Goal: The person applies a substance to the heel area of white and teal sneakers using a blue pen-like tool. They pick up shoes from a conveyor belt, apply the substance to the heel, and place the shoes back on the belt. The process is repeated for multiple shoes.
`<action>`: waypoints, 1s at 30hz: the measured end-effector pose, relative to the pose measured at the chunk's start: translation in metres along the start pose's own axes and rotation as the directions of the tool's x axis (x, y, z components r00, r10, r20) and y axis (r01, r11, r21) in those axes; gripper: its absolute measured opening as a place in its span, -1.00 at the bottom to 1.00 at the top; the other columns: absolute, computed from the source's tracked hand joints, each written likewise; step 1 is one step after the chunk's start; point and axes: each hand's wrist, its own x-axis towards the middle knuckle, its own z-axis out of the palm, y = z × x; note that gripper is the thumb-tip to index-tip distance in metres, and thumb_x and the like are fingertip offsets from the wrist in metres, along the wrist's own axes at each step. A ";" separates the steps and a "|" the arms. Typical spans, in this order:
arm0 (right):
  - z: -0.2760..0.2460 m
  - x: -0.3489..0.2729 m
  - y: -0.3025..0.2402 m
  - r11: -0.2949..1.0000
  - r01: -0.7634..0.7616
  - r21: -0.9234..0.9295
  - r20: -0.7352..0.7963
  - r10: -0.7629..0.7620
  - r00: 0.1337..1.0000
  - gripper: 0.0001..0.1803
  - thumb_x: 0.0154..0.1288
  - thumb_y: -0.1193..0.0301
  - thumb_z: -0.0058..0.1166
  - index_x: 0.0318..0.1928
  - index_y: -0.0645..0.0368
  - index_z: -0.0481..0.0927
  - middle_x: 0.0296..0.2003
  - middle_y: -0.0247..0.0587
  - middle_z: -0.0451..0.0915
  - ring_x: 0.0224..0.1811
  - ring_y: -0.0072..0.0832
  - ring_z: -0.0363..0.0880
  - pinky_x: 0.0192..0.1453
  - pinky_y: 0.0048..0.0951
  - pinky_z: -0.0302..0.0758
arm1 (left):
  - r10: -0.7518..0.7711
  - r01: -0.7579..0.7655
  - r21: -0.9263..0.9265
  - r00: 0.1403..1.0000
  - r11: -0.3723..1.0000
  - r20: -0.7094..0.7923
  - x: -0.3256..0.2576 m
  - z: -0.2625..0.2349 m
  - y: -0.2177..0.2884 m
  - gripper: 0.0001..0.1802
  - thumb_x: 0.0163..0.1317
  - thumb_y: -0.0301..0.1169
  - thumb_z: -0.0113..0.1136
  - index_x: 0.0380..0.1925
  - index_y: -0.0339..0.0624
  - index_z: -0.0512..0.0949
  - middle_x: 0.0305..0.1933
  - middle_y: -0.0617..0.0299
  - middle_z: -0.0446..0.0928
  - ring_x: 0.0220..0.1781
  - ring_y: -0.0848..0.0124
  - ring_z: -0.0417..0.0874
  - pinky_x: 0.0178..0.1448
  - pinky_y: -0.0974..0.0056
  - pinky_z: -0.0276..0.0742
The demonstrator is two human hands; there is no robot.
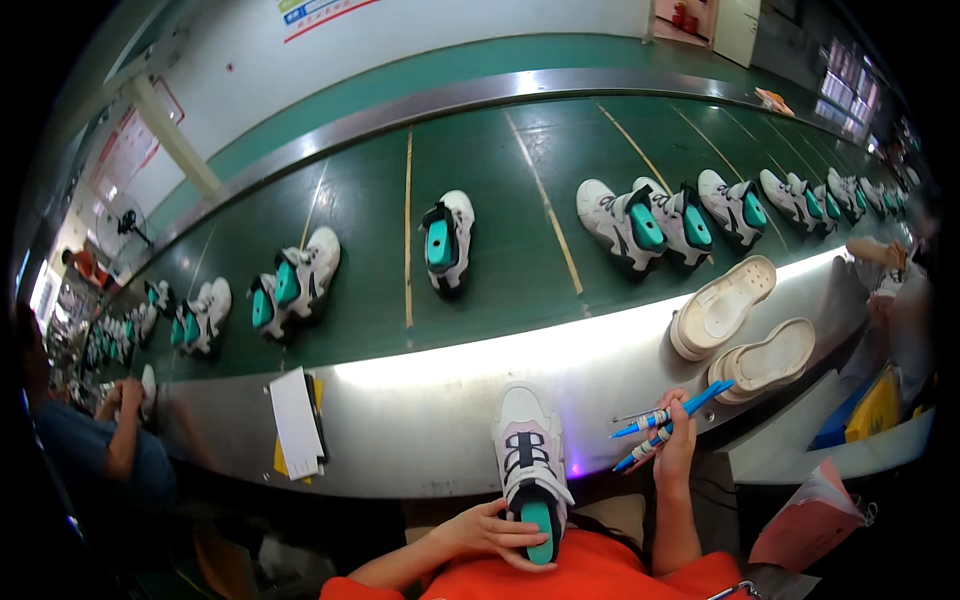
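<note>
Sneaker (527, 450), white with pink panels, black straps and a teal last showing at its opening, lies lengthwise at the near edge of the steel surface (420, 420), its heel against the person's orange-clad lap. The left hand (495, 532) is curled round that heel, fingers closed on the shoe and thumb beside the teal last. The right hand (675, 445) is raised just to the right of the shoe and grips 2 blue pens (668, 415) in a closed fist, their tips pointing up and right, clear of the shoe. No pen tip touches the upper, so the work on this shoe looks, as a judgement, either not begun or paused; no marks can be made out on it.

Further right on the steel surface lie 2 cream soles (740, 330), undersides down, close beside each other and not joined to any upper. To the left a white paper pad (297, 422) hangs over the surface's edge.

Beyond, the green conveyor belt (480, 180) carries many like shoes with teal lasts: 1 single shoe (446, 240) near the middle, a pair (645, 225) to its right with more trailing off to the far right, and others (290, 285) running away to the left. Whether those have been handled cannot be told.

At the left edge another person's arm (120, 440) rests by the surface.
</note>
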 end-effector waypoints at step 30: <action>0.001 -0.028 0.008 0.984 -0.091 0.151 0.109 0.075 0.991 -0.81 0.31 0.29 -0.19 -0.37 0.13 0.32 -0.58 -0.36 0.32 -0.60 -0.68 0.30 -0.50 -0.67 0.23 | -0.973 0.936 -0.284 0.227 0.208 0.036 0.017 -0.056 -0.222 -0.27 -0.29 -0.26 0.50 -0.05 -0.31 0.45 -0.29 0.10 0.59 -0.24 0.34 0.61 -0.12 0.26 0.51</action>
